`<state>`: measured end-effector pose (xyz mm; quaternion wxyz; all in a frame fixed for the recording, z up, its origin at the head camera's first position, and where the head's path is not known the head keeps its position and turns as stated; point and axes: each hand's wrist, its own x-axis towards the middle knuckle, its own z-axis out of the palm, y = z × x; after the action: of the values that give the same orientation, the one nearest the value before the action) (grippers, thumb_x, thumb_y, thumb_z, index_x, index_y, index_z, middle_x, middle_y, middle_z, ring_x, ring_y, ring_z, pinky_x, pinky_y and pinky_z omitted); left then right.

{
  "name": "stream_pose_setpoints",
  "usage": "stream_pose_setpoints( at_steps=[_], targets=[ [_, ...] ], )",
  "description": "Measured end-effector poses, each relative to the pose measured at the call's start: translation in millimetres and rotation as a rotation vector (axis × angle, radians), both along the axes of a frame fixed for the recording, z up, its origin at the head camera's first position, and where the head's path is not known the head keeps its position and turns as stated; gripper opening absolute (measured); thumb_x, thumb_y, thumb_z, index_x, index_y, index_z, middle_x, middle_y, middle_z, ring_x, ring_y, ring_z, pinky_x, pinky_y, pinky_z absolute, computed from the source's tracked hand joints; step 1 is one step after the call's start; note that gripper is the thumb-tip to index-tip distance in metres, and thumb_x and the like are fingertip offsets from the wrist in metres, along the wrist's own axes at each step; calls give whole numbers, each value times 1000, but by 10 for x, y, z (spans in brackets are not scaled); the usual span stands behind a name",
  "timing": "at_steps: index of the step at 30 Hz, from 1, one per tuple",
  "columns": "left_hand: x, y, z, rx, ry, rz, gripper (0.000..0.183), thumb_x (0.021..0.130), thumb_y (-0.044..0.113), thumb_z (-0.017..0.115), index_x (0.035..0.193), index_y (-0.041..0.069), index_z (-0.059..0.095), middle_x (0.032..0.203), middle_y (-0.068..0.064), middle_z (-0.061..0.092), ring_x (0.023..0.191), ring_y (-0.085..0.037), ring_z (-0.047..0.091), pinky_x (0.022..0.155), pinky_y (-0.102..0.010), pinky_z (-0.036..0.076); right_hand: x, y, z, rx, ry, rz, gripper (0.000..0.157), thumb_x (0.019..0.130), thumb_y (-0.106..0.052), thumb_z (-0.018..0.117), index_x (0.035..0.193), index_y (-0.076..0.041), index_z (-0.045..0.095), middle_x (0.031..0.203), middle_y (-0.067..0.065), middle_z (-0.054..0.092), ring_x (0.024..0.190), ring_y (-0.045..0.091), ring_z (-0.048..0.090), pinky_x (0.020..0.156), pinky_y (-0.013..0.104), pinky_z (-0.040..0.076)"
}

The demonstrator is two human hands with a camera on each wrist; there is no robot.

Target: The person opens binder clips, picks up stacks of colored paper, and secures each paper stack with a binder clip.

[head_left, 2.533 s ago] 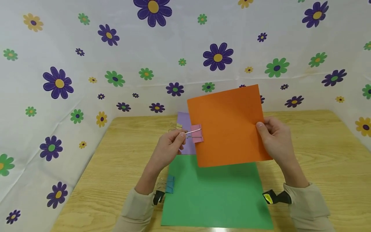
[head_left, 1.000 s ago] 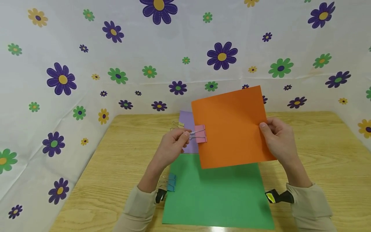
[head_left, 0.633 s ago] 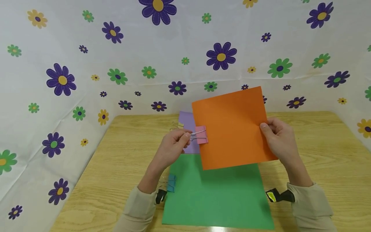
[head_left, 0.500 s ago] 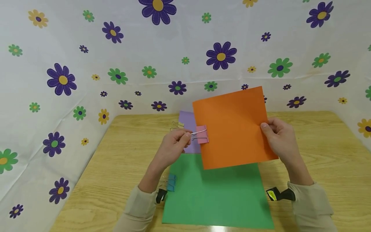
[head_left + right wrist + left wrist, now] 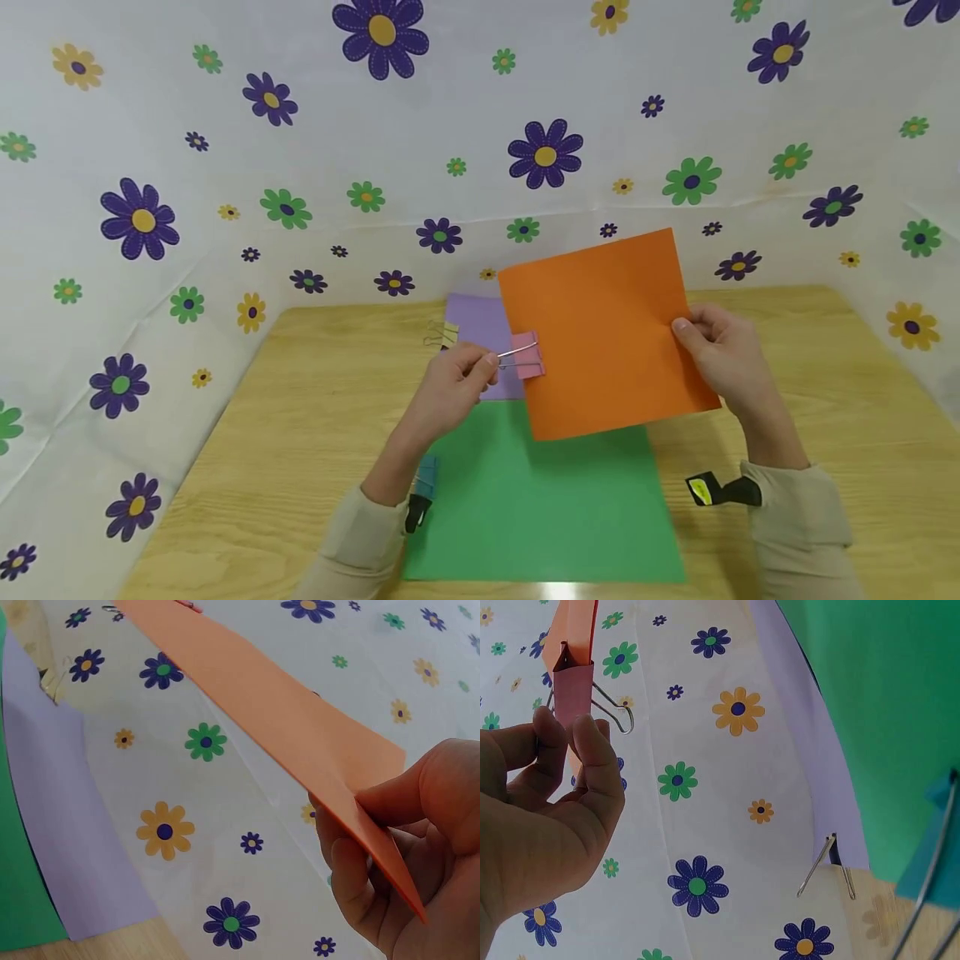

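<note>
My left hand (image 5: 453,383) pinches near the wire handle ends of a pink binder clip (image 5: 527,355). That clip sits on the left edge of an orange paper (image 5: 600,333), raised above the table and tilted. In the left wrist view, the fingertips lie close to the back of the pink clip (image 5: 574,694), and one wire loop stands out sideways. My right hand (image 5: 723,358) grips the paper's right edge, thumb on the near face. From the right wrist view, the orange paper (image 5: 300,735) bends slightly at the thumb.
A green sheet (image 5: 555,517) lies on the wooden table (image 5: 285,433) with a blue binder clip (image 5: 425,477) on its left edge. Behind it is a purple sheet (image 5: 472,321) with a yellow binder clip (image 5: 449,335). A flower-print cloth (image 5: 315,142) hangs behind and beside the table.
Both hands and the orange paper have shifted slightly right over the table, uncovering more of the yellow clip. The head view has turned a little. Both grips look the same.
</note>
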<state>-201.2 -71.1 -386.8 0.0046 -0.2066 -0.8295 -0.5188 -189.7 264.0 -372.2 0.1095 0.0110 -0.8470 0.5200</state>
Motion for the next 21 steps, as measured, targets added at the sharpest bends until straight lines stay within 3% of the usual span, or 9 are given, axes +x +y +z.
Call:
stream_pose_setpoints(
  at_steps=[6, 14, 21],
  targets=[
    [38, 81, -55, 5, -15, -29, 30, 104, 16, 52, 83, 0, 64, 82, -8, 52, 66, -17, 48, 59, -25, 42, 34, 135, 18, 6, -9, 44, 33, 105, -16, 49, 121, 12, 57, 80, -8, 66, 67, 6, 61, 60, 26, 54],
    [74, 261, 3, 1, -54, 8, 29, 103, 18, 53, 80, 4, 64, 82, -6, 54, 65, -16, 49, 56, -25, 41, 91, 314, 42, 41, -7, 63, 34, 105, -16, 47, 121, 13, 55, 78, -17, 63, 67, 5, 61, 60, 25, 53],
    [142, 474, -4, 44, -124, -6, 30, 103, 20, 53, 83, 1, 65, 77, -5, 54, 61, -14, 48, 54, -25, 42, 186, 496, -31, 37, -35, 30, 39, 105, -18, 47, 127, 14, 52, 77, -24, 60, 67, 3, 62, 59, 24, 54]
  ],
)
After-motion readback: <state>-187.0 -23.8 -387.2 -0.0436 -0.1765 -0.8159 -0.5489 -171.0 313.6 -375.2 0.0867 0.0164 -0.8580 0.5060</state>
